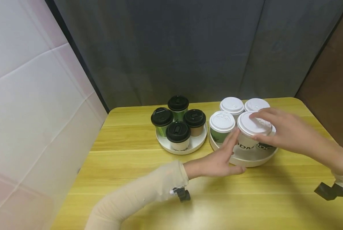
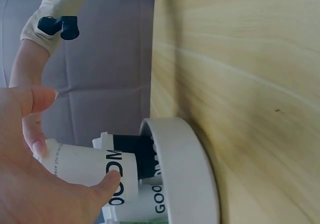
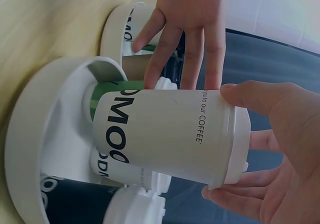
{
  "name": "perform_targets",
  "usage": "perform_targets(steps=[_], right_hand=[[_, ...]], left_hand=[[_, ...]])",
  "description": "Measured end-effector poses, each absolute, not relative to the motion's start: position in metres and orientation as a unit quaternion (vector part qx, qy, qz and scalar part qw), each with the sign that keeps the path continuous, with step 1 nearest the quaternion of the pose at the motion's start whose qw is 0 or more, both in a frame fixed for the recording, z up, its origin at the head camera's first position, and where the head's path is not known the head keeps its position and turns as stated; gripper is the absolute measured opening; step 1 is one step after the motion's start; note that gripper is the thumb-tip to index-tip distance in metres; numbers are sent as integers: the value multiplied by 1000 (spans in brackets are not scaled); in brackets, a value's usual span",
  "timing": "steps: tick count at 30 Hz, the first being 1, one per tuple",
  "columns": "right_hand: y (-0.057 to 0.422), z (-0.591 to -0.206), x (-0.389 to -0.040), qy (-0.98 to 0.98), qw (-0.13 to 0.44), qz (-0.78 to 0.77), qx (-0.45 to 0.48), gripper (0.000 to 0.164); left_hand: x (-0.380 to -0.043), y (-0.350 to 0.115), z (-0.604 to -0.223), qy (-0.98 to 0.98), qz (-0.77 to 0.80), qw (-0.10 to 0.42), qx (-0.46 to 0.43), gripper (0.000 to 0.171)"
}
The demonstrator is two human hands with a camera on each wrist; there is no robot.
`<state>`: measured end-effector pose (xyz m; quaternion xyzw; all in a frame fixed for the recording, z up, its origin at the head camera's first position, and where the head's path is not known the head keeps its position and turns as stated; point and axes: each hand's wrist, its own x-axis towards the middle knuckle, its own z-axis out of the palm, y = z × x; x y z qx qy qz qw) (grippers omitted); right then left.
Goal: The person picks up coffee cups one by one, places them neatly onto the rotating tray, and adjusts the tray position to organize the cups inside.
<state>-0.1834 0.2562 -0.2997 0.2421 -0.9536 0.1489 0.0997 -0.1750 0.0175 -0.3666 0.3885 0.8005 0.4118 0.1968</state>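
Note:
My right hand grips a white paper coffee cup around its white lid, thumb on one side and fingers on the other. In the right wrist view this cup hangs slightly tilted above a round white tray. My left hand is beside the cup with its fingers spread and straight; whether it touches the cup I cannot tell. Other white-lidded cups stand on that tray, among them a green one at the left and a dark one, partly hidden by my right hand in the head view.
To the left, a smaller round white tray bears several cups with black lids, such as the front one. Both trays stand on a wooden table. A dark curtain hangs behind, and a pale panel borders the left side.

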Motion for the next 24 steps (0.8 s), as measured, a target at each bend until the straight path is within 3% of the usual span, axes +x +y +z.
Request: perform_targets(steps=[9,24], right_hand=[[254,-318,-176,-952,102,136,255,59],[255,-342,-172,-952,88,144,257,61]], left_hand=[[-167,13,-382,800,401,235,379,109],[-162,12,-397,819,361,231,381,108]])
